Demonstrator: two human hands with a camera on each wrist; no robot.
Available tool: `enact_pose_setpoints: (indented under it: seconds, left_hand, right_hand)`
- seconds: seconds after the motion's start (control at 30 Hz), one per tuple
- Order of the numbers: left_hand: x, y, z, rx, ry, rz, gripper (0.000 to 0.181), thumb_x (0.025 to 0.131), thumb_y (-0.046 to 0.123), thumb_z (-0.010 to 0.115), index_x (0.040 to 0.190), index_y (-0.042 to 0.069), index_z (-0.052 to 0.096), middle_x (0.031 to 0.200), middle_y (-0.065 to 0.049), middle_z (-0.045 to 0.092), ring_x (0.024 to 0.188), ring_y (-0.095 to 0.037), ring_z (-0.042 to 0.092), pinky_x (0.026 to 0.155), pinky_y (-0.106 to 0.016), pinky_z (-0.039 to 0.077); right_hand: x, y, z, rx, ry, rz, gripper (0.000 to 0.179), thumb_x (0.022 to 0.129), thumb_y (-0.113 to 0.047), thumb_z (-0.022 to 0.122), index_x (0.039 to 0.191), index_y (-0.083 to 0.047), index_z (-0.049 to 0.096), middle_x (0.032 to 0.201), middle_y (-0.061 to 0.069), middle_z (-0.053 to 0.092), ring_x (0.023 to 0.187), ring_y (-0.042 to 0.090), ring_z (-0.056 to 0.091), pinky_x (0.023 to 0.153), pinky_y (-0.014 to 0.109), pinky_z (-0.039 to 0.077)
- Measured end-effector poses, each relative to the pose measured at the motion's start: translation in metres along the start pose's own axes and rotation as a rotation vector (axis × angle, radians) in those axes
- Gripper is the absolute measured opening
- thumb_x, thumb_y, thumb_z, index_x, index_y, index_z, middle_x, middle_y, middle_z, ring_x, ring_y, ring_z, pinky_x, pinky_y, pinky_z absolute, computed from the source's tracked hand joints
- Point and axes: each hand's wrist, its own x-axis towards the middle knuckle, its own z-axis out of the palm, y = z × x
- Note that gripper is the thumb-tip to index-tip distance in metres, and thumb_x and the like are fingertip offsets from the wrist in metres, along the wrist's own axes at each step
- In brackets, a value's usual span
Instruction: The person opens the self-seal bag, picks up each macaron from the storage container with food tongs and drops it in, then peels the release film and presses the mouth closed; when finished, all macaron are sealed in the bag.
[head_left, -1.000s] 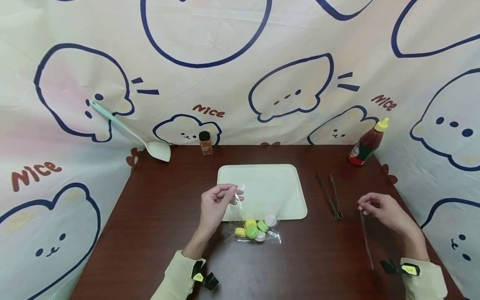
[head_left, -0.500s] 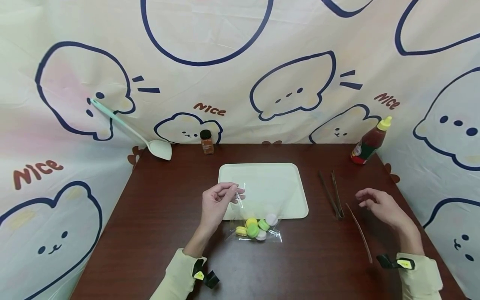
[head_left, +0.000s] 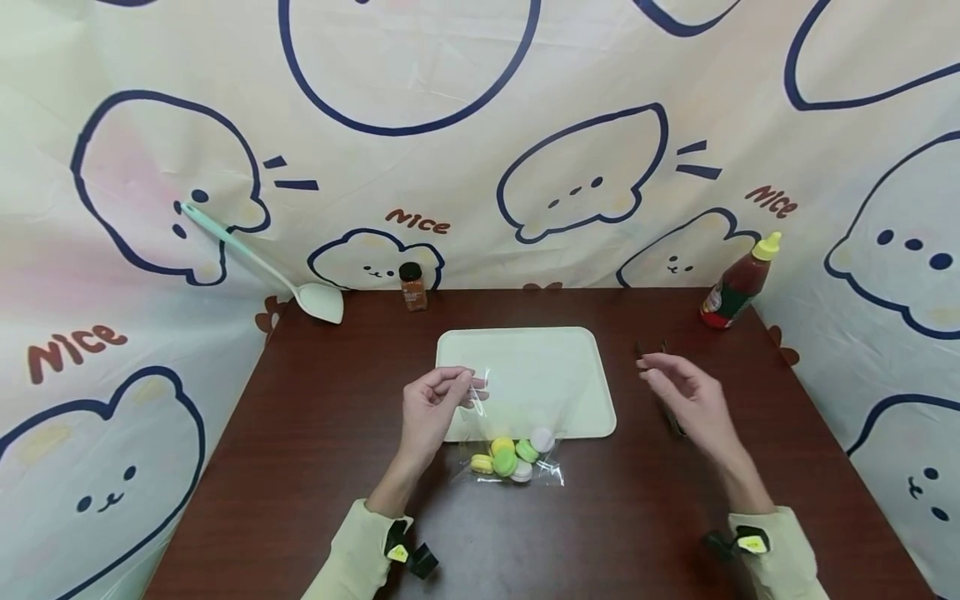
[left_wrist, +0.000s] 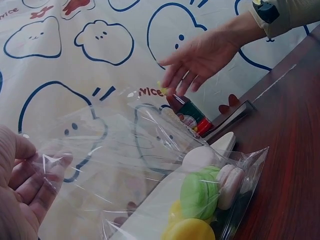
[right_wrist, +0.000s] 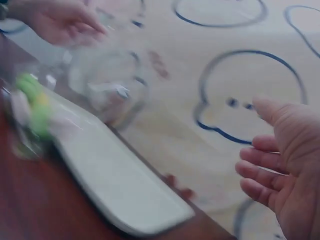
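My left hand (head_left: 429, 414) pinches the top edge of a clear plastic bag (head_left: 553, 477) between thumb and fingers. Yellow, green and pale lilac macarons (head_left: 505, 461) lie in the bottom of the bag, which hangs before the near edge of a white tray (head_left: 525, 358). My right hand (head_left: 693, 404) is over the metal tongs (head_left: 677, 427) right of the tray and hides most of them. Its fingers are relaxed, with nothing between them in the right wrist view. A thin pale strip (left_wrist: 275, 83) lies on the table below the right arm in the left wrist view.
A red sauce bottle with a yellow cap (head_left: 738, 283) stands at the back right. Against the back edge is a small spice jar (head_left: 413, 287). A pale spatula (head_left: 321, 302) leans on the printed cloth wall at the back left. The brown table (head_left: 315, 467) has cloth behind it.
My right hand has let go of the thin strip at the right and moved left over the tongs. The left hand and the bag have stayed in place.
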Motion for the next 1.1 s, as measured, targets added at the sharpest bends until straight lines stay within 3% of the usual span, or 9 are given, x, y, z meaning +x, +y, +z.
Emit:
enact_pose_setpoints:
  seconds: [0.17,0.3,0.43,0.87,0.93,1.1]
  left_hand:
    - [-0.001,-0.001,0.000,0.005,0.001,0.003,0.021,0.102,0.009,0.068,0.110,-0.010,0.071,0.097,-0.026,0.076,0.079,-0.024,0.078,0.070,-0.031,0.061]
    - [-0.002,-0.002,0.000,0.011,0.007,0.002,0.016,0.102,0.009,0.068,0.109,-0.005,0.073,0.097,-0.026,0.077,0.079,-0.024,0.078,0.070,-0.030,0.061]
    - [-0.001,-0.003,0.000,0.007,0.002,0.002,0.021,0.102,0.009,0.068,0.111,-0.010,0.071,0.097,-0.026,0.076,0.079,-0.020,0.078,0.070,-0.029,0.061]
    - [0.001,-0.002,0.002,-0.050,0.032,-0.035,0.026,0.103,0.008,0.067,0.110,-0.018,0.065,0.094,-0.028,0.075,0.078,-0.020,0.078,0.073,-0.032,0.062]
    - [0.002,-0.002,0.002,-0.054,0.032,-0.038,0.023,0.103,0.008,0.066,0.108,-0.015,0.065,0.095,-0.029,0.075,0.079,-0.022,0.077,0.075,-0.037,0.062]
    - [0.005,-0.001,0.002,-0.034,0.029,-0.029,0.015,0.103,0.006,0.066,0.110,-0.006,0.067,0.098,-0.031,0.074,0.079,-0.026,0.077,0.076,-0.037,0.062]
  right_hand:
    - [0.003,0.001,0.042,0.085,-0.096,-0.028,0.034,0.100,-0.005,0.070,0.134,-0.002,0.066,0.126,0.027,0.068,0.107,0.007,0.067,0.088,0.018,0.055]
    - [0.004,0.002,0.069,0.111,-0.143,-0.039,0.029,0.098,-0.007,0.074,0.127,-0.006,0.072,0.119,0.020,0.073,0.104,0.009,0.069,0.084,0.021,0.056]
    - [0.006,0.000,0.085,0.144,-0.142,-0.060,0.022,0.099,-0.008,0.073,0.121,-0.007,0.075,0.112,0.012,0.077,0.098,0.015,0.074,0.087,0.023,0.057]
    - [0.014,-0.004,0.094,0.146,-0.086,-0.094,0.014,0.098,0.003,0.070,0.109,0.000,0.078,0.096,0.016,0.078,0.082,0.022,0.074,0.075,0.024,0.056]
    - [0.015,-0.004,0.094,0.140,-0.091,-0.099,0.013,0.098,0.001,0.070,0.109,0.002,0.077,0.095,0.014,0.079,0.082,0.021,0.074,0.075,0.025,0.056]
    - [0.016,-0.004,0.092,0.101,-0.090,-0.096,0.013,0.098,-0.002,0.071,0.109,0.000,0.078,0.090,0.010,0.079,0.083,0.021,0.073,0.076,0.024,0.056]
